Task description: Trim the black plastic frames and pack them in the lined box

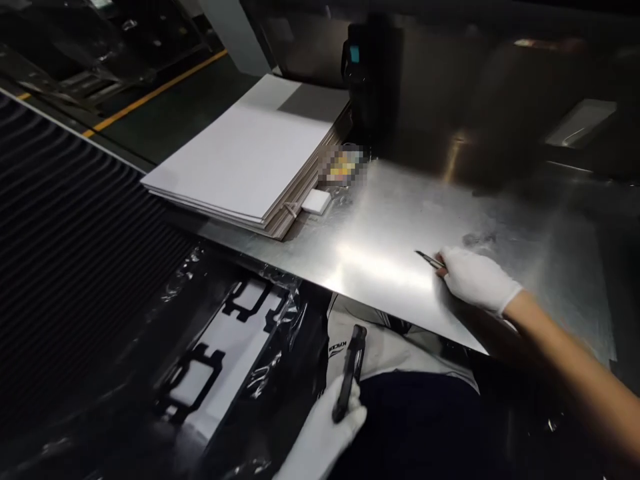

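My left hand (336,423), in a white glove, is closed around a black elongated part (350,373) with a wider upper end. It holds the part up at an angle in front of my lap. My right hand (475,279), also white-gloved, grips a slim pointed metal tool (429,259) with a dark tip, just over the shiny metal table (385,233). Whether the tool is a knife or tweezers I cannot tell. Left of my left hand, black frame-shaped pieces (203,383) lie on a white sheet (240,340) with clear plastic film around it.
A stack of large white boards (250,153) covers the table's left part. Beside it are a small white block (317,201) and a blurred-out item (344,165). A dark bottle (356,67) stands at the back by a dark reflective panel (500,87). Ridged black material (65,233) fills the far left.
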Demonstrator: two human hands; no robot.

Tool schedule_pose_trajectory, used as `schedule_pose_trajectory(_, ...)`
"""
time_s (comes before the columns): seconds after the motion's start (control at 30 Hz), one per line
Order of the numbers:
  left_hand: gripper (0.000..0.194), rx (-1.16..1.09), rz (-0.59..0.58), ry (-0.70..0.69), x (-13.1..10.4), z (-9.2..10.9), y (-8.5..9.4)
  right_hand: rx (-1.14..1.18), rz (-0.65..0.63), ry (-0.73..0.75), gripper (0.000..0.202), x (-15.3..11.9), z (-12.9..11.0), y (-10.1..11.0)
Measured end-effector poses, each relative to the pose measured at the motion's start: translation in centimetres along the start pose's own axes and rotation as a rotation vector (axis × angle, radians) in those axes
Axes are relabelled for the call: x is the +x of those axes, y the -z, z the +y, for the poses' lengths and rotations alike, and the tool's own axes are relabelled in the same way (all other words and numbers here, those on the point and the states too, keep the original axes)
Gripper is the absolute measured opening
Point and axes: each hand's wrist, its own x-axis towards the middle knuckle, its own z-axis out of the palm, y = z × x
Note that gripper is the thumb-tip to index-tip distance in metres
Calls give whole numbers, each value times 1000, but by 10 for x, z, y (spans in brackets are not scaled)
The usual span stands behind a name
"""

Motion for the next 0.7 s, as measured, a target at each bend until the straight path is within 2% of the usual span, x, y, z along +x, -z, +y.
schedule_pose_trajectory(0.07,19,46,30,0,10,-5,-17,57,3,-64,20,-28,3,1)
schedule_pose_trajectory(0.13,12,116,83,-26,15,-9,-31,202,-21,-76,24,-67,-3,-5)
schedule_pose_trajectory(0.2,10,172,112,-52,18,-12,-40,393,-172,37,25,-107,-21,-25)
schedule_pose_trajectory(0.27,12,163,115,-69,19,-14,-46,538,-362,221,20,-137,-50,-56)
schedule_pose_trajectory(0.3,13,145,110,-72,19,-15,-47,536,-405,288,21,-145,-65,-74)
schedule_pose_trajectory(0.37,13,111,94,-75,19,-14,-46,458,-364,345,29,-148,-92,-109)
schedule_pose_trajectory(0.47,9,75,53,-84,18,-10,-43,390,-292,281,38,-136,-112,-142)
schedule_pose_trajectory(0.57,10,24,33,-80,18,-5,-41,423,-324,238,36,-127,-112,-150)
schedule_pose_trajectory(0.7,10,23,54,-56,19,-2,-43,496,-387,222,34,-124,-110,-146)
